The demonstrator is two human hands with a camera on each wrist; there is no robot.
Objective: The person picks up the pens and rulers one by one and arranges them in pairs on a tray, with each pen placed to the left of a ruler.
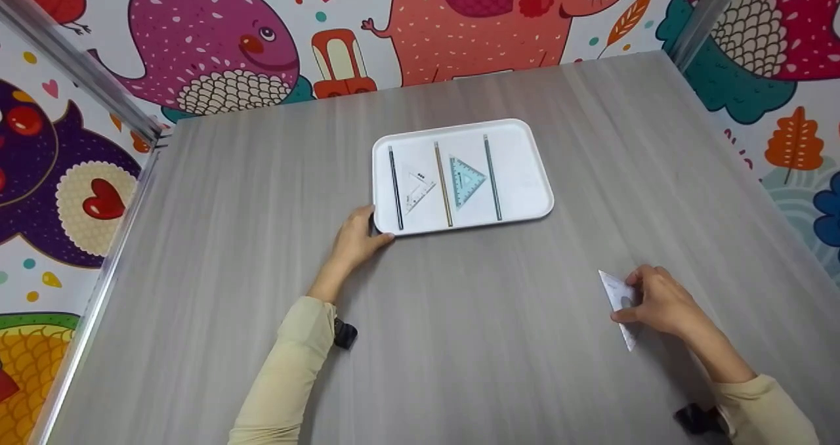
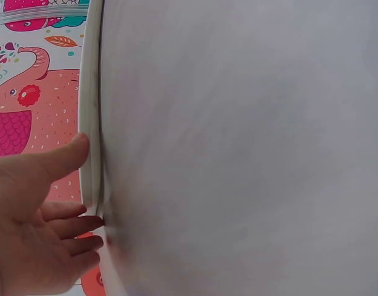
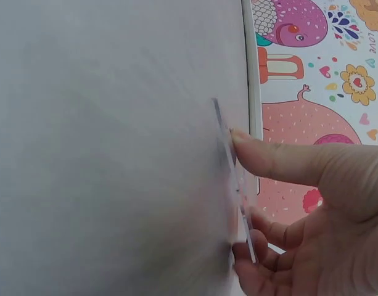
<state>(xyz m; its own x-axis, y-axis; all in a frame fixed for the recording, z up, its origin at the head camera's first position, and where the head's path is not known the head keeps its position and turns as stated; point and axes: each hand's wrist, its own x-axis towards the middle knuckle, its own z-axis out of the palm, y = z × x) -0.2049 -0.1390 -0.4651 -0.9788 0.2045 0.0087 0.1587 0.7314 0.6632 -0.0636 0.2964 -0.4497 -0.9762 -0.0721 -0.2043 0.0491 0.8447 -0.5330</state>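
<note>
Ahead on the table lies a white tray (image 1: 525, 169). My left hand (image 1: 354, 240) holds its near left corner, the thumb at the front edge and the fingers at the left side; the left wrist view shows the thumb (image 2: 74, 154) against the rim. In the tray are a dark pencil (image 1: 396, 189), a small clear set square (image 1: 418, 192), a yellowish pencil (image 1: 443, 186), a light-blue set square (image 1: 467, 182) and a greenish pencil (image 1: 493, 179). To the right, my right hand (image 1: 666, 300) pinches a clear set square (image 1: 617, 294), seen edge-on in the right wrist view (image 3: 232, 166).
The tray stands on a grey wood-grain table (image 1: 485, 340). Walls printed with cartoon animals (image 1: 485, 31) border its back and sides, with metal posts (image 1: 85, 58) at the corners. The tray's right part (image 1: 525, 143) is bare white.
</note>
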